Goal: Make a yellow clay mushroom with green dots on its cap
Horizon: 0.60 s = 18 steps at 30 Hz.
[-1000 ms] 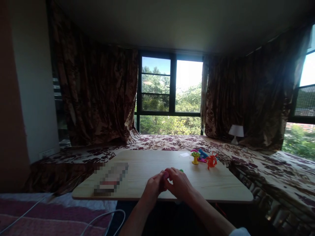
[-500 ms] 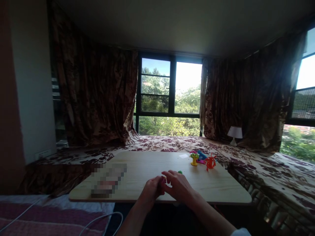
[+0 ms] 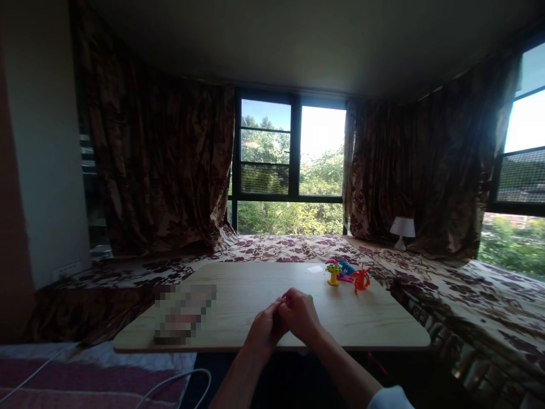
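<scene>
My left hand [image 3: 264, 325] and my right hand [image 3: 301, 313] meet above the near side of the wooden table [image 3: 238, 295]. My left fingers are closed around a small dark pink piece, almost wholly hidden now; its kind cannot be made out. Bent inward, the right fingers pinch at the same spot, against the left fingertips. A bit of a green thing [image 3: 311, 297] peeks out just behind my right hand. Farther back on the right stand a yellow toy tree with a green spotted top [image 3: 333, 275], a spiky orange-red figure [image 3: 361, 279] and a blue and magenta figure [image 3: 347, 267].
A blurred-out flat object [image 3: 185, 315] lies on the table's left part. A small white sheet [image 3: 315, 269] is near the far edge. Beyond the table, a white lamp [image 3: 401, 232] stands on the flowered cover. A white cable [image 3: 204, 372] loops at the lower left.
My right fingers, raised and spread apart before, have curled in and closed at the left fingertips. The pink piece, partly visible earlier, is now covered. The view has shifted slightly.
</scene>
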Each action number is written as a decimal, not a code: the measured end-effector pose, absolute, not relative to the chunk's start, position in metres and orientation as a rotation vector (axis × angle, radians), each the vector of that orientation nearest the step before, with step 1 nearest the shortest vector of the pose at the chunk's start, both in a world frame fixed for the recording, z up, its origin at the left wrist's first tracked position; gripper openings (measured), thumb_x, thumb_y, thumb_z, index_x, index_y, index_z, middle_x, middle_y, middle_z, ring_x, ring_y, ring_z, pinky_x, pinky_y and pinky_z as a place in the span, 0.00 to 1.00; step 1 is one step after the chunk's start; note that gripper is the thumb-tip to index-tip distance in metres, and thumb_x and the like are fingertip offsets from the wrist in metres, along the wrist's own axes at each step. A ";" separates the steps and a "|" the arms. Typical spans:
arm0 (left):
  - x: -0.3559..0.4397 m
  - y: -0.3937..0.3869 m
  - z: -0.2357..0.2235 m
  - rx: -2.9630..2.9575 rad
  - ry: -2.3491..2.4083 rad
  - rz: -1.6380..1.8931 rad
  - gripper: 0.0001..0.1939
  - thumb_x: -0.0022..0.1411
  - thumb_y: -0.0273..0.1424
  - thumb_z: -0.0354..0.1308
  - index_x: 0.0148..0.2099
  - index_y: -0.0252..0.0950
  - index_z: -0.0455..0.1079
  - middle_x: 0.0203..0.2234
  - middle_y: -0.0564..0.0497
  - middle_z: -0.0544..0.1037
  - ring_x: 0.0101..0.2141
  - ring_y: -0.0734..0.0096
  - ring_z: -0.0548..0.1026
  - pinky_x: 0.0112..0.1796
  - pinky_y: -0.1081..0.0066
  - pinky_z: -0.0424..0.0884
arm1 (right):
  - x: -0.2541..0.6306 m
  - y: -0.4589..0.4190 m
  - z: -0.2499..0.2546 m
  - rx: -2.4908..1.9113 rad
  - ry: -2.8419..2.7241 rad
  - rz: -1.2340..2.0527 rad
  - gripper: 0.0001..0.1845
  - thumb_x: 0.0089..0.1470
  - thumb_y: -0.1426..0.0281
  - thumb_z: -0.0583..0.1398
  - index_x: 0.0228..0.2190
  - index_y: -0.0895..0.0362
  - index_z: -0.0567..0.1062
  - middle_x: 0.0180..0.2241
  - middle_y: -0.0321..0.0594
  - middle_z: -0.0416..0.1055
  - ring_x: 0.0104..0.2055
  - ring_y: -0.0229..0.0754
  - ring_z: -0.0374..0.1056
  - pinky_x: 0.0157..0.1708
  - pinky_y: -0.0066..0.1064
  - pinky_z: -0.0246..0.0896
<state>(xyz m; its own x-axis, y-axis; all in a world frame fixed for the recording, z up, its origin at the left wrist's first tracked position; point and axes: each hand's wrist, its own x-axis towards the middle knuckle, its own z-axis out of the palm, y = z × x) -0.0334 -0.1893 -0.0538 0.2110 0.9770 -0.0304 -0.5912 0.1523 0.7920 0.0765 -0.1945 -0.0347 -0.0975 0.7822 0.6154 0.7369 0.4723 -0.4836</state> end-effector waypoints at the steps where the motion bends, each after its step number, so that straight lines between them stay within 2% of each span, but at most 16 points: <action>1: -0.034 -0.188 -0.054 0.735 0.656 1.244 0.12 0.49 0.33 0.60 0.36 0.33 0.68 0.25 0.50 0.74 0.26 0.72 0.72 0.26 0.73 0.68 | 0.078 -0.195 -0.034 -1.236 -1.845 0.127 0.06 0.49 0.72 0.54 0.29 0.57 0.71 0.24 0.36 0.68 0.27 0.36 0.62 0.26 0.25 0.51; 5: -0.038 -0.189 -0.056 0.751 0.714 1.236 0.11 0.48 0.35 0.60 0.31 0.34 0.67 0.19 0.54 0.71 0.19 0.77 0.69 0.21 0.75 0.65 | 0.087 -0.202 -0.025 -1.038 -1.975 0.238 0.12 0.51 0.68 0.54 0.38 0.55 0.72 0.26 0.35 0.69 0.27 0.35 0.63 0.27 0.24 0.54; 7: -0.040 -0.192 -0.056 0.797 0.721 1.238 0.12 0.48 0.38 0.60 0.31 0.33 0.68 0.17 0.55 0.69 0.17 0.77 0.67 0.19 0.76 0.63 | 0.093 -0.207 -0.019 -1.024 -2.018 0.212 0.11 0.50 0.69 0.55 0.36 0.54 0.73 0.26 0.35 0.69 0.26 0.34 0.63 0.27 0.24 0.54; 11: -0.044 -0.199 -0.052 1.040 0.729 1.189 0.15 0.49 0.40 0.58 0.32 0.32 0.70 0.20 0.52 0.70 0.21 0.75 0.68 0.22 0.75 0.64 | 0.101 -0.211 -0.010 -1.027 -2.094 0.140 0.08 0.49 0.70 0.56 0.31 0.54 0.75 0.24 0.34 0.69 0.25 0.34 0.63 0.27 0.24 0.54; 14: -0.047 -0.205 -0.048 1.158 0.714 1.154 0.14 0.50 0.40 0.57 0.29 0.32 0.70 0.18 0.53 0.69 0.20 0.77 0.65 0.22 0.76 0.62 | 0.105 -0.212 -0.010 -1.003 -2.157 0.124 0.09 0.47 0.72 0.56 0.32 0.54 0.74 0.24 0.34 0.70 0.25 0.34 0.63 0.26 0.23 0.54; 18: -0.049 -0.214 -0.040 1.265 0.656 1.110 0.13 0.53 0.39 0.54 0.30 0.33 0.70 0.19 0.52 0.68 0.22 0.76 0.65 0.24 0.75 0.62 | 0.107 -0.214 -0.015 -1.032 -2.128 0.149 0.10 0.44 0.71 0.58 0.33 0.54 0.71 0.22 0.31 0.69 0.22 0.33 0.62 0.23 0.22 0.51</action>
<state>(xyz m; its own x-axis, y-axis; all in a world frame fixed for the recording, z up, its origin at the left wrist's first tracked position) -0.0493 -0.2140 -0.0399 0.3717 0.9112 0.1778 -0.2841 -0.0707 0.9562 0.1071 -0.2137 -0.0147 -0.3908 0.7154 0.5792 0.6276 0.6674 -0.4009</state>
